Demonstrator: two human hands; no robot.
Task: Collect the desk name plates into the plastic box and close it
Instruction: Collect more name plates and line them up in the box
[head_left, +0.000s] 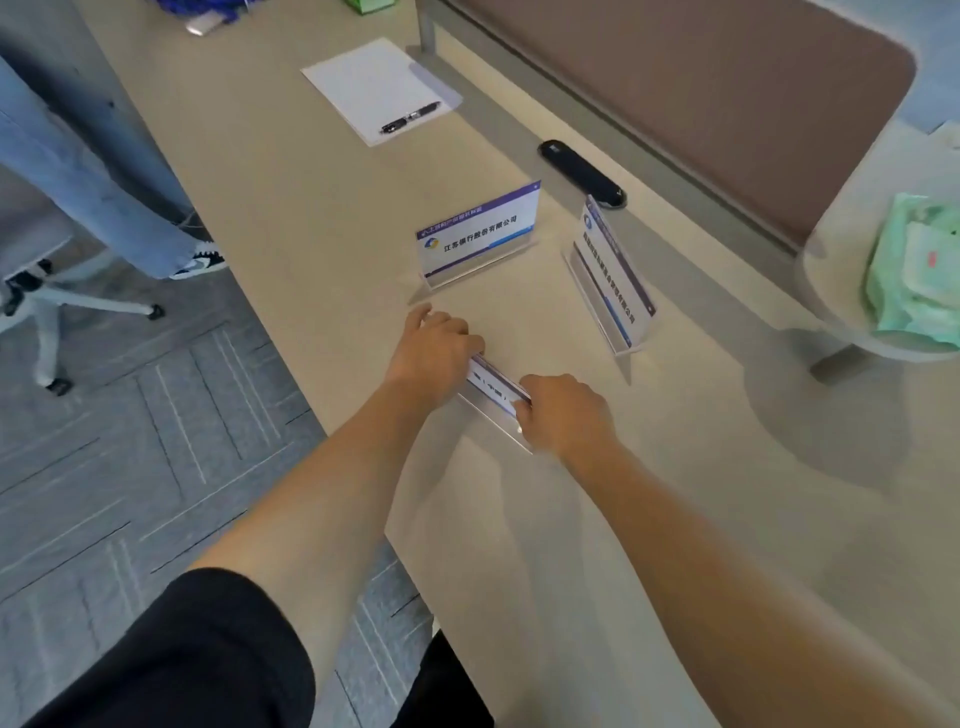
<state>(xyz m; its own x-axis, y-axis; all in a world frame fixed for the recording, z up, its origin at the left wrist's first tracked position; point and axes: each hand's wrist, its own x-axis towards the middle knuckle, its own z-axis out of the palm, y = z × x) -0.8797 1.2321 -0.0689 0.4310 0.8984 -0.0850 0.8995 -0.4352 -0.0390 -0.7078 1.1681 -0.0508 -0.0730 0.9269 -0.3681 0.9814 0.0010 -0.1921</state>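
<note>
The nearest name plate (496, 387) is gripped at both ends, near the desk's front edge: left hand (434, 353) is curled over its far-left end, right hand (563, 413) is closed on its near-right end. Fingers are bent and pressed together around the plate's top edge on both sides; fingertips are hidden behind the plate, so exact pinch can't be told. Its clear base seems to be resting on or just above the desk (322, 218); lift-off can't be confirmed.

Two more plates are left standing just beyond: a middle plate (478, 231) facing the camera w/ blue trim, and a right plate (615, 270) turned side-on, near a black oblong device (582, 174). Neither is touched.

Plastic box (857, 249) is seen at the right edge, translucent, w/ greenish packets (914, 265) inside; no name plates are seen in it, and no lid can be made out.

Progress, as judged: early. First plate is only being picked up; approx. all three are yet to be boxed, and closing isn't begun.

Further out, paper (374, 88) w/ a pen (410, 117) is lying on the desk; a seated person's legs (88, 171) are seen at left.
</note>
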